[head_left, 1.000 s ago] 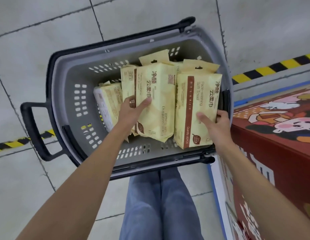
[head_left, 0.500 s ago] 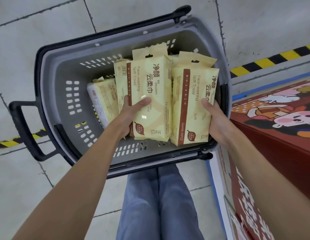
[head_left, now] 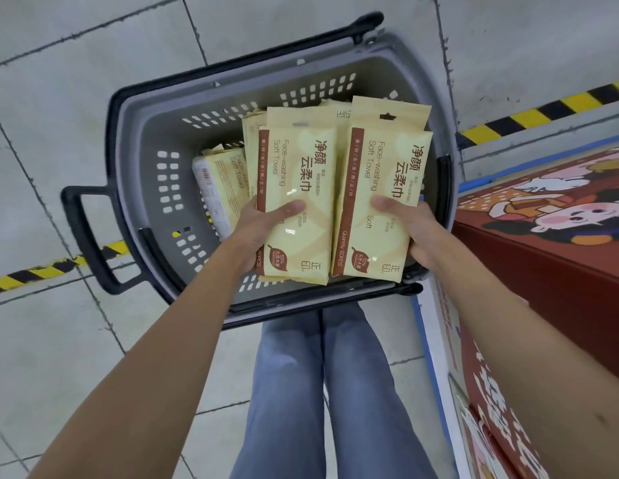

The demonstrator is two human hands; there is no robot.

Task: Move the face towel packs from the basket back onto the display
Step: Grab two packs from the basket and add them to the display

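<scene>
A grey shopping basket (head_left: 142, 157) with black handles stands on the tiled floor below me. My left hand (head_left: 263, 226) grips a cream and brown face towel pack (head_left: 301, 174), thumb across its front, held above the basket. My right hand (head_left: 408, 229) grips a second face towel pack (head_left: 380, 174) beside it, also raised. More packs stay in the basket: one lies on its side at the left (head_left: 221, 181), others stand behind the held ones (head_left: 252, 133). The red display (head_left: 550, 257) with cartoon artwork stands to the right of the basket.
Yellow and black hazard tape (head_left: 543, 112) runs across the floor behind the basket and at the left (head_left: 42, 271). My legs in blue jeans (head_left: 322, 392) stand just below the basket. The display's blue-edged base (head_left: 429, 340) lies close to my right leg.
Both hands closed on a pack each and lifted them up out of the basket toward me. The packs now appear larger and higher than before.
</scene>
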